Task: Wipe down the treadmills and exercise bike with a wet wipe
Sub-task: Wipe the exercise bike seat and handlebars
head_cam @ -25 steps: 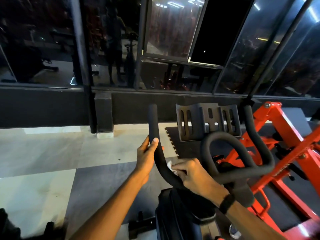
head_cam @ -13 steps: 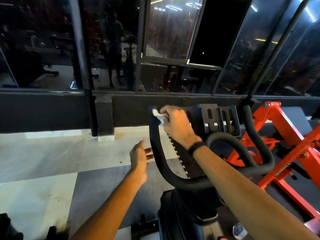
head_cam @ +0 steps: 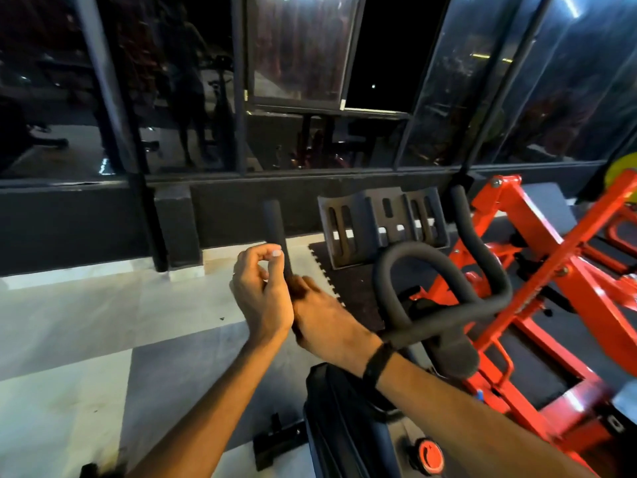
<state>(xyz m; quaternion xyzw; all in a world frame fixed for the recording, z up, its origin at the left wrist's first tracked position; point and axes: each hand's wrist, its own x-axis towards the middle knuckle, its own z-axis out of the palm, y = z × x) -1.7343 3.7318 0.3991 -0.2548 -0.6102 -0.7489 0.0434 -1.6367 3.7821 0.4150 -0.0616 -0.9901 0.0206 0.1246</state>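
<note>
The exercise bike's black foam handlebar stands in front of me, its left horn upright and its centre loop to the right. My right hand, with a black wristband, is wrapped round the lower part of the left horn. The wet wipe is hidden under that hand. My left hand sits just left of the same horn, a little higher. Its fingers are curled with the thumb tip against the index finger, and I see nothing in them. A slotted grey device holder rises behind the handlebar.
A red steel gym machine crowds the right side, close to the bike. The bike's dark body and a red knob are below my arms. A low black wall with dark windows runs across ahead. Tiled floor lies left.
My right hand slid from the top of the left horn down to its lower part. My left hand came up from open beside the bar to curled next to it.
</note>
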